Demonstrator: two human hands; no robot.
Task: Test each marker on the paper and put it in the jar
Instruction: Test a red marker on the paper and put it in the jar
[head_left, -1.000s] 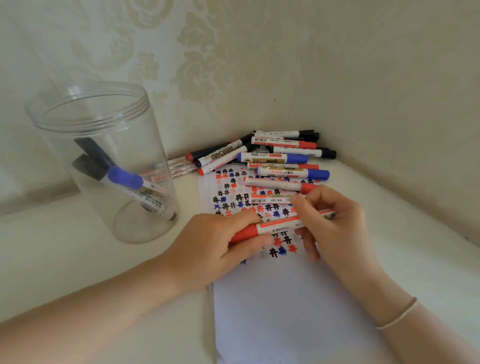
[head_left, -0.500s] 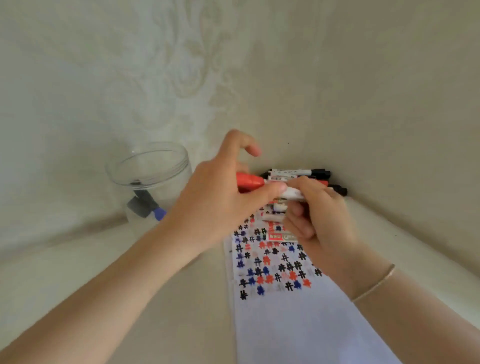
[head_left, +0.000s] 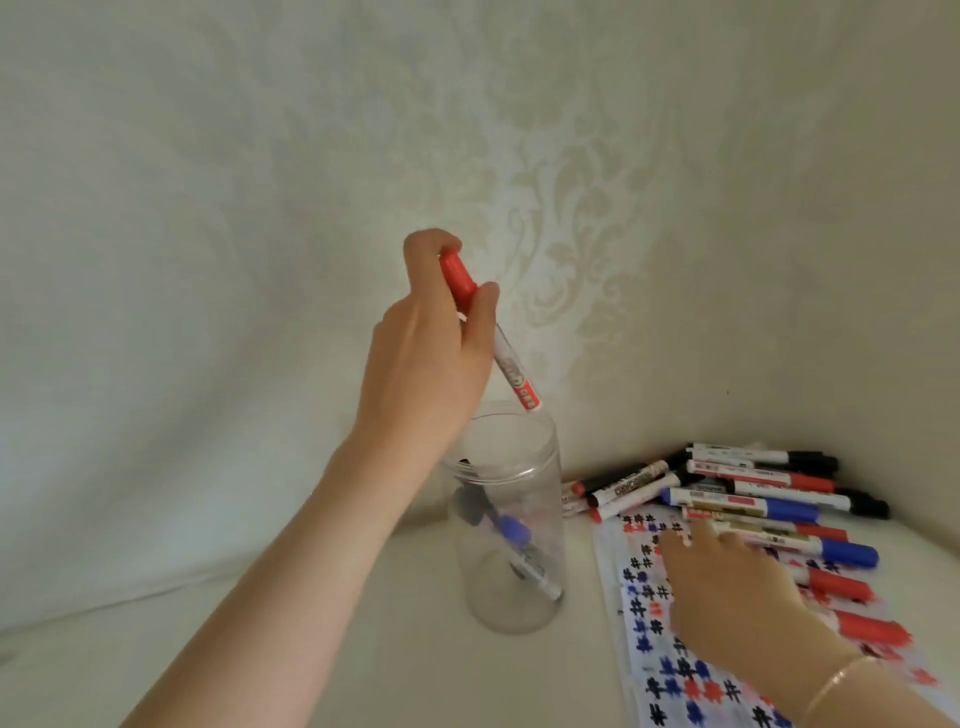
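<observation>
My left hand (head_left: 426, 364) grips a capped red marker (head_left: 511, 371) by its cap end, holding it steeply tilted with its lower end just above the far rim of the clear plastic jar (head_left: 506, 603). Inside the jar lie a blue-capped marker (head_left: 511, 530) and a dark one. My right hand (head_left: 727, 587) rests palm down on the white paper (head_left: 639, 587), which is covered in red, blue and black hash marks. Its fingertips touch the pile of markers (head_left: 753, 493) at the paper's far end.
The table sits in a corner: patterned wallpaper runs behind the jar and along the right, close behind the marker pile. Two red-capped markers (head_left: 852, 603) lie on the paper to the right of my right hand. A thin bracelet (head_left: 836, 680) circles my right wrist.
My left hand has lifted the red marker from over the paper and carried it left, up above the jar. My right hand let go of it and dropped onto the paper by the pile.
</observation>
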